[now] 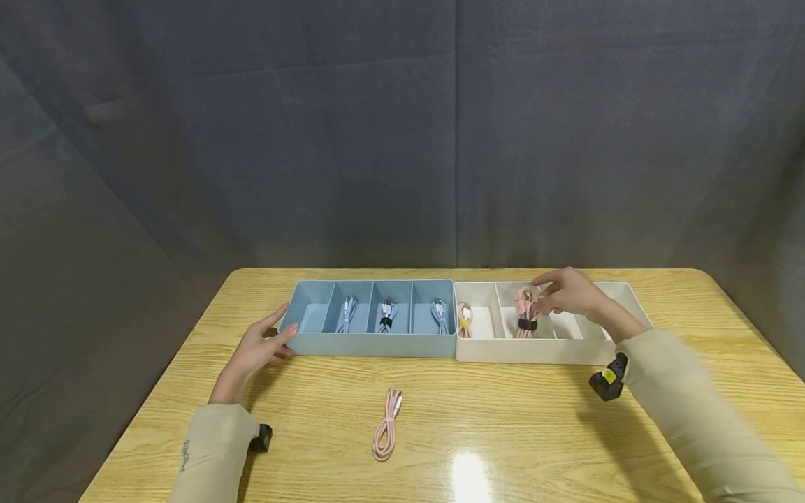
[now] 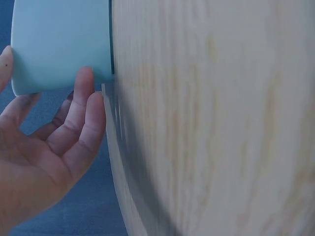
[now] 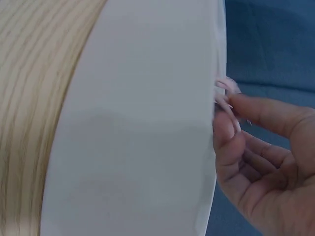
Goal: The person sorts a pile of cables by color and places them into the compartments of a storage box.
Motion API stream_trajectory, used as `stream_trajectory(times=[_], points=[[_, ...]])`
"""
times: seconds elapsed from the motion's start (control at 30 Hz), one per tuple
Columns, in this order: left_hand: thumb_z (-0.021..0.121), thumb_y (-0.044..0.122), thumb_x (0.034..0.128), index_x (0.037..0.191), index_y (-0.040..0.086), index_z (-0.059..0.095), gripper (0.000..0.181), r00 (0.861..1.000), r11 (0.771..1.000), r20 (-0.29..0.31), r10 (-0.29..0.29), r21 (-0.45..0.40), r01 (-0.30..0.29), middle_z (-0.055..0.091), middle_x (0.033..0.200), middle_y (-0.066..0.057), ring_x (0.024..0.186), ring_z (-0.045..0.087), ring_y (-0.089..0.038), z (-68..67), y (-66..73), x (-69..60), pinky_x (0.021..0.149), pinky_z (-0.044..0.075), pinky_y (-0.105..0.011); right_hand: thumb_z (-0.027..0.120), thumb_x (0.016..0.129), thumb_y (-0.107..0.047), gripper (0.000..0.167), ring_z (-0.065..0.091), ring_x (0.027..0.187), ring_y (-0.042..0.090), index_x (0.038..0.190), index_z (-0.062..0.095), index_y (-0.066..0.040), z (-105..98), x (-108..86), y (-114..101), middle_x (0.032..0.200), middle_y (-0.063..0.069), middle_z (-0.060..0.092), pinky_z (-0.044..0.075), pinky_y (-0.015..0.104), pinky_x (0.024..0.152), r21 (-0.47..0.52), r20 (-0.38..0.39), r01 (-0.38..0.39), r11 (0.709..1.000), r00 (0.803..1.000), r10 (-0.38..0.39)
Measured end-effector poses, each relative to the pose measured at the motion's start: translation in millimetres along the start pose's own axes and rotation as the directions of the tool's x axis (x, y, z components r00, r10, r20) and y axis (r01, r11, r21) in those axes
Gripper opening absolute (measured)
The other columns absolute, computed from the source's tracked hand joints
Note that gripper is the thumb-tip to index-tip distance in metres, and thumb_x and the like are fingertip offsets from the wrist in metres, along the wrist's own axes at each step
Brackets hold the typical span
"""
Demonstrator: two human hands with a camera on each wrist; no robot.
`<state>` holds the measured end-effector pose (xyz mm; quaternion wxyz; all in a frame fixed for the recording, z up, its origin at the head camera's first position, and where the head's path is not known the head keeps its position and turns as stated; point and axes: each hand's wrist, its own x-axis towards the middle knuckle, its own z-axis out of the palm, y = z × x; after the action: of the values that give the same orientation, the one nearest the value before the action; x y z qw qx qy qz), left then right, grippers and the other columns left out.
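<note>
My left hand [image 1: 256, 347] touches the left end of a blue divided box [image 1: 371, 344], its fingers fairly straight; the left wrist view shows fingertips against the end wall [image 2: 61, 44]. Over the second compartment of the white divided box [image 1: 522, 351], my right hand [image 1: 569, 293] pinches part of a coiled pink charging cable [image 1: 524, 300] between thumb and fingers. A black strap [image 1: 527, 324] binds this cable. In the right wrist view, pink loops [image 3: 229, 91] show at the fingertips; the rest is hidden behind the box wall.
A coiled pink cable [image 1: 388, 427] lies on the wooden table [image 1: 314, 433] in front of the boxes. Another, with a yellow tie [image 1: 465, 322], sits in the white box's leftmost compartment. Light blue cables [image 1: 346, 314] occupy three blue compartments. A dark curtain [image 1: 352, 140] hangs behind.
</note>
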<state>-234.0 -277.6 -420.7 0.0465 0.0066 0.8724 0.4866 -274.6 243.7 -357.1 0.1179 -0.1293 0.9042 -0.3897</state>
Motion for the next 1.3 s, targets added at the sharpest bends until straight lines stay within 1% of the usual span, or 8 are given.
stream_trajectory(times=[0.2, 0.27, 0.53, 0.7, 0.93, 1.03, 1.17, 1.3], points=[[0.052, 0.036, 0.0924, 0.146, 0.013, 0.019, 0.067, 1.0, 1.0, 0.006, 0.004, -0.004, -0.004, 0.052, 0.102, -0.026, 0.076, 0.063, -0.028, -0.3, 0.8, 0.1, 0.065, 0.052, -0.038, 0.061, 0.08, 0.0, 0.041, 0.063, 0.075, 0.025, 0.116, 0.052, 0.015, 7.5, 1.1, -7.4, 0.102, 0.029, 0.06, 0.051, 0.035, 0.062, -0.149, -0.104, 0.021, 0.989, 0.994, -0.037], [0.052, 0.036, 0.0923, 0.146, 0.013, 0.019, 0.067, 1.0, 1.0, 0.007, 0.006, -0.005, -0.006, 0.052, 0.101, -0.026, 0.076, 0.063, -0.028, -0.6, 0.9, 0.3, 0.066, 0.052, -0.039, 0.061, 0.079, 0.001, 0.04, 0.064, 0.076, 0.026, 0.116, 0.053, 0.014, 7.8, -0.1, -10.1, 0.103, 0.03, 0.06, 0.051, 0.035, 0.063, -0.157, -0.129, 0.022, 0.987, 0.991, -0.042], [0.053, 0.038, 0.0915, 0.146, 0.012, 0.019, 0.069, 1.0, 1.0, 0.002, 0.011, 0.001, -0.011, 0.053, 0.1, -0.025, 0.075, 0.063, -0.028, -0.4, 1.2, 1.4, 0.066, 0.052, -0.038, 0.062, 0.079, -0.001, 0.043, 0.064, 0.077, 0.024, 0.119, 0.052, 0.011, 8.4, -6.5, -13.7, 0.103, 0.027, 0.061, 0.052, 0.035, 0.064, -0.097, -0.134, 0.043, 0.994, 0.989, -0.056], [0.052, 0.038, 0.0917, 0.146, 0.013, 0.02, 0.068, 1.0, 1.0, 0.001, 0.004, -0.001, -0.004, 0.053, 0.101, -0.025, 0.075, 0.063, -0.027, 0.4, 1.3, 2.3, 0.066, 0.052, -0.038, 0.064, 0.082, -0.006, 0.043, 0.064, 0.079, 0.024, 0.121, 0.052, 0.009, 9.4, -11.8, -13.6, 0.105, 0.026, 0.061, 0.051, 0.035, 0.065, -0.046, -0.142, 0.062, 0.997, 0.988, -0.068], [0.052, 0.039, 0.0913, 0.146, 0.013, 0.02, 0.069, 1.0, 1.0, 0.001, 0.004, 0.002, -0.004, 0.053, 0.099, -0.024, 0.076, 0.063, -0.028, 0.9, 2.2, 2.3, 0.067, 0.052, -0.038, 0.066, 0.083, -0.01, 0.049, 0.063, 0.086, 0.026, 0.125, 0.049, 0.009, 10.2, -18.5, -11.2, 0.107, 0.025, 0.06, 0.051, 0.034, 0.067, 0.04, -0.138, 0.095, 0.995, 0.986, -0.089], [0.053, 0.04, 0.0908, 0.146, 0.012, 0.019, 0.071, 1.0, 1.0, 0.004, 0.009, 0.006, -0.009, 0.053, 0.099, -0.024, 0.076, 0.063, -0.027, 1.1, 1.9, 2.0, 0.067, 0.052, -0.038, 0.066, 0.083, -0.01, 0.05, 0.062, 0.086, 0.022, 0.126, 0.047, 0.009, 11.4, -22.6, -12.1, 0.108, 0.026, 0.059, 0.05, 0.034, 0.068, 0.08, -0.132, 0.113, 0.99, 0.986, -0.102], [0.053, 0.04, 0.0908, 0.146, 0.012, 0.019, 0.07, 1.0, 1.0, 0.005, 0.009, 0.0, -0.009, 0.052, 0.098, -0.024, 0.076, 0.063, -0.028, 1.1, 1.5, 2.1, 0.067, 0.052, -0.038, 0.064, 0.084, -0.01, 0.048, 0.062, 0.083, 0.014, 0.127, 0.048, 0.006, 14.8, -26.6, -12.7, 0.11, 0.024, 0.059, 0.049, 0.038, 0.071, 0.136, -0.122, 0.104, 0.985, 0.989, -0.088], [0.053, 0.039, 0.0911, 0.146, 0.012, 0.02, 0.069, 1.0, 1.0, 0.0, 0.012, -0.001, -0.012, 0.052, 0.098, -0.024, 0.075, 0.063, -0.029, 1.2, 1.6, 2.4, 0.066, 0.052, -0.038, 0.065, 0.084, -0.01, 0.048, 0.062, 0.081, 0.009, 0.126, 0.049, 0.006, 19.9, -28.6, -11.7, 0.109, 0.024, 0.059, 0.049, 0.04, 0.074, 0.183, -0.122, 0.119, 0.976, 0.988, -0.097]])
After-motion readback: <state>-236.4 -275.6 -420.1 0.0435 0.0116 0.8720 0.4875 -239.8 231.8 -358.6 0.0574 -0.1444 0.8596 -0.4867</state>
